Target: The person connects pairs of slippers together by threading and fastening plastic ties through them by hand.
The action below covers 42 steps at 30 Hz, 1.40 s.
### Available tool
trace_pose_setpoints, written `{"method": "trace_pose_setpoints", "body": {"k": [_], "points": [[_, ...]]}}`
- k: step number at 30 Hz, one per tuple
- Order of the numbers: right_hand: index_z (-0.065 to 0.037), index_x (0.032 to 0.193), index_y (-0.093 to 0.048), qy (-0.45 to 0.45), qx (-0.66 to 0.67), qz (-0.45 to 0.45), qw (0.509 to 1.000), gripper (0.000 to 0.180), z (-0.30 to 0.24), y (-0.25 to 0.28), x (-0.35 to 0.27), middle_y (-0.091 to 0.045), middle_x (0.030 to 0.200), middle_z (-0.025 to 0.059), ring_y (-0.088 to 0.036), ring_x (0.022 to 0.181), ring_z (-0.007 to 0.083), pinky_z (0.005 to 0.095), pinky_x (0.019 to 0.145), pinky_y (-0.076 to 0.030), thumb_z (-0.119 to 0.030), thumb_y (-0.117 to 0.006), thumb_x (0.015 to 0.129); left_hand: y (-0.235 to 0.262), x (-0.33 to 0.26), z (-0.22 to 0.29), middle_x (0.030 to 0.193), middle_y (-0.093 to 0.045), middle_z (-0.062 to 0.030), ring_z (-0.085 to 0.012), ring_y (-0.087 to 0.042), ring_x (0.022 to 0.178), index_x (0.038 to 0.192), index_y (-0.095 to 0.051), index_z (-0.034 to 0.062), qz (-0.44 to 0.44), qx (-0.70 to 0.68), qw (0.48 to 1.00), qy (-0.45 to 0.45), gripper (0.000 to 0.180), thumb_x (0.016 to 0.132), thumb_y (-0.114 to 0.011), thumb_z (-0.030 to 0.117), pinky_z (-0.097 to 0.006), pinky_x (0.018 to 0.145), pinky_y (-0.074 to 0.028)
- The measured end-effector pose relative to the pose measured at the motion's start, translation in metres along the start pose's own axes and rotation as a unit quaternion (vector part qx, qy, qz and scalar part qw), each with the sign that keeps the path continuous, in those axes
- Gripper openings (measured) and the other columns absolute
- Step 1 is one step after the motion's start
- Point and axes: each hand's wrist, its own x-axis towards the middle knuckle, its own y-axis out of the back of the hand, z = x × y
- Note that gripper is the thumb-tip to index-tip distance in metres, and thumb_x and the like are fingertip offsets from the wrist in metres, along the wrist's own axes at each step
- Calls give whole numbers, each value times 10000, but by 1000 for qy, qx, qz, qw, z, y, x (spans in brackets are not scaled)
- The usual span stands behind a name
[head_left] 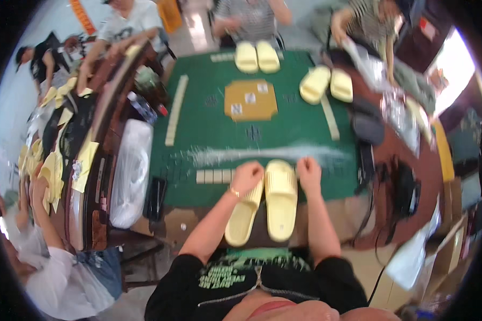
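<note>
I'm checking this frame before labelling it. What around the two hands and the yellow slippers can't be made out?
Head view only:
- Left hand: fingers curl over the left slipper; grip hidden.
- Right hand: beside the right slipper; motion blur, contact unclear.
- Clear plastic strip on the green table: smeared.
- Row of tiles: faces too small.

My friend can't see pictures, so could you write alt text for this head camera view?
A person's left hand and right hand rest on the far ends of two pale yellow slippers lying side by side at the near edge of a green table. Two more slipper pairs sit at its far side, where other people work.
</note>
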Motion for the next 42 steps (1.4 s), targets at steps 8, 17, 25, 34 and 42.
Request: {"method": "trace_pose_setpoints", "body": {"k": [8,17,25,34,42], "points": [[-2,785,-578,64,-9,-225,972,88,-36,-27,-16,-595,673,114,-528,537,205,303,541,-438,-89,-591,779,-19,-6,2,757,-618,-130,-277,-609,733,806,-617,38,-23,23,999,-36,147,768,-583,176,-369,660,-477],[3,762,-561,-10,60,-218,974,67,-32,-47,-4,-546,659,19,-469,583,81,235,544,-407,-53,-575,796,-1,-5,-2,769,-615,-122,-293,-598,748,807,-607,52,6,58,998,-28,144,763,-560,181,-381,682,-472],[-10,771,-551,-78,175,-100,976,48,-4,-35,-1,-505,637,-2,-473,601,101,233,570,-407,-40,-563,806,-10,-1,8,796,-631,-123,-290,-609,761,818,-622,52,1,30,999,-34,151,773,-568,185,-378,684,-483],[-13,801,-603,-29,74,-148,986,100,-8,-41,-10,-594,667,51,-528,603,105,266,578,-448,-112,-605,798,-13,-9,6,794,-638,-123,-285,-620,746,847,-625,55,3,52,998,-23,171,784,-603,212,-361,662,-488],[3,796,-592,29,44,-169,984,112,-25,-42,-10,-605,700,80,-558,618,152,287,588,-451,-109,-595,792,-11,-9,1,784,-649,-116,-247,-634,728,843,-645,49,26,67,997,-29,163,778,-601,192,-334,654,-496]]}}
